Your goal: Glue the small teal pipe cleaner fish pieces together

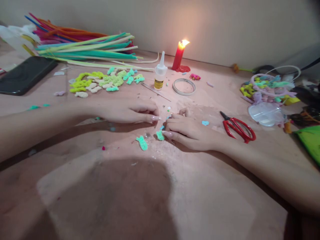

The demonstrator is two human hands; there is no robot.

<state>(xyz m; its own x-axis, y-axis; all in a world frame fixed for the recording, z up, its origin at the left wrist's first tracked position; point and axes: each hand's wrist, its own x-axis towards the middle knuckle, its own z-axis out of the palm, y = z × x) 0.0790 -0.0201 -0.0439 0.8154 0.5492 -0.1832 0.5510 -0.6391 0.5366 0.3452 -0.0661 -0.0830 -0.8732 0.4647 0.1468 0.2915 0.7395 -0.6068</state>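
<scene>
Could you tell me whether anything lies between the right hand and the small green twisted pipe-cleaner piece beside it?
Nothing visible does: the right hand rests with its fingertips right at the small green twisted pipe-cleaner piece on the bare pink table.

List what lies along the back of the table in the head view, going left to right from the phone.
Phone → pipe cleaner bundle → glue bottle → lit red candle → tape ring → red scissors → clear plastic lid.

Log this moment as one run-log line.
left hand: fingertips on table | right hand: touching small green pipe-cleaner piece | nearby: red scissors, glue bottle, lit candle
</scene>
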